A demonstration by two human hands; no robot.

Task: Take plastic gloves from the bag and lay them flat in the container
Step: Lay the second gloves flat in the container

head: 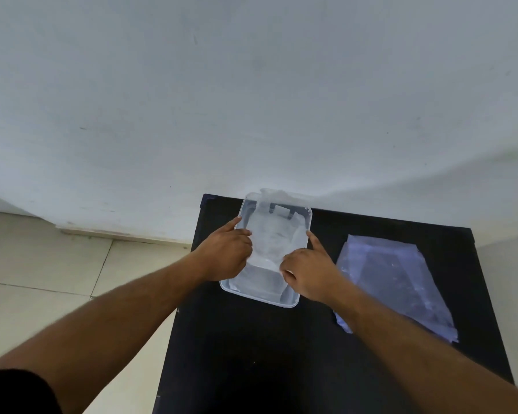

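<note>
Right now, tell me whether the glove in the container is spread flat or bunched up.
Mostly spread: the glove lies across the container, both hands pressing its sides, but its far end rides up over the back rim.

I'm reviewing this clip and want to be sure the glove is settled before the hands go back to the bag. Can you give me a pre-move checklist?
1. Glove inside the container: mostly ok; its far end rides over the far rim.
2. Glove lying flat: not ok, creases show.
3. Left hand and right hand on the glove: ok, both are pressing its sides.
4. Container fully on the black table: ok.
5. Bag within reach to the right: ok, lying flat.
6. More gloves left in the bag: cannot tell.
</note>
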